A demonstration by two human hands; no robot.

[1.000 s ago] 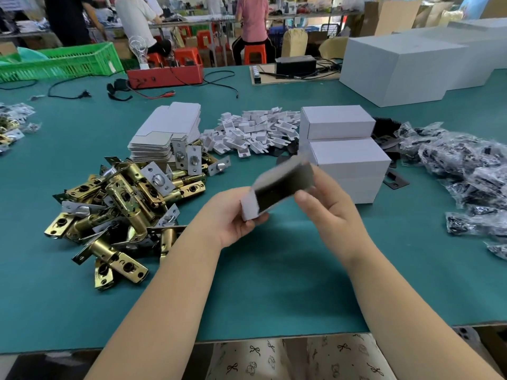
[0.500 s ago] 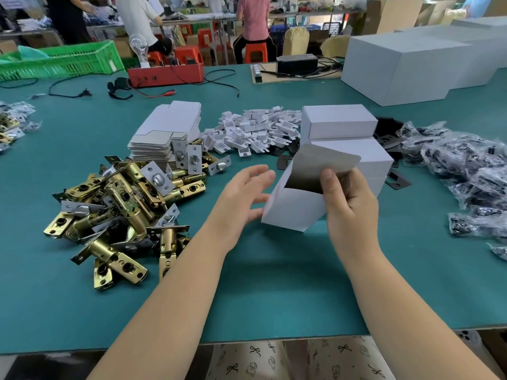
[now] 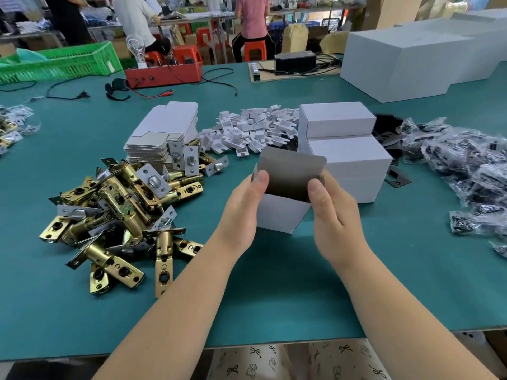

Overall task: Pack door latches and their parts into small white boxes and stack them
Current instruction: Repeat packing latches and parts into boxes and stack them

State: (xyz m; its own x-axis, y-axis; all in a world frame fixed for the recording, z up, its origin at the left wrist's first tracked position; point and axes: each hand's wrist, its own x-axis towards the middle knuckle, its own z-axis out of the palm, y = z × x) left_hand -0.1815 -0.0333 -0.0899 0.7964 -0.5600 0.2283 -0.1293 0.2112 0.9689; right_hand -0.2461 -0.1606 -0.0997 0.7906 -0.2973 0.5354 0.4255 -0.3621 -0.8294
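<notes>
A small white box (image 3: 281, 215) stands upright on the green table, its grey lid flap raised and its top open. My left hand (image 3: 244, 209) grips its left side, thumb at the left edge of the opening. My right hand (image 3: 333, 212) holds the right side, thumb on the rim. To the left lies a heap of brass door latches (image 3: 120, 212). Behind the box sit two closed white boxes (image 3: 345, 149), stacked. Flat box blanks (image 3: 164, 133) are piled at the back left.
A heap of small white plastic parts (image 3: 255, 130) lies behind the box. Bagged dark parts (image 3: 466, 171) fill the right side, with black strike plates (image 3: 397, 179) beside the stack. Large white cartons (image 3: 406, 58) stand far right. A red tray (image 3: 164, 72) and green basket (image 3: 60, 64) sit at the back.
The flat box has been opened up and stood on the table. My left hand let go, then came back to grip the box's left side.
</notes>
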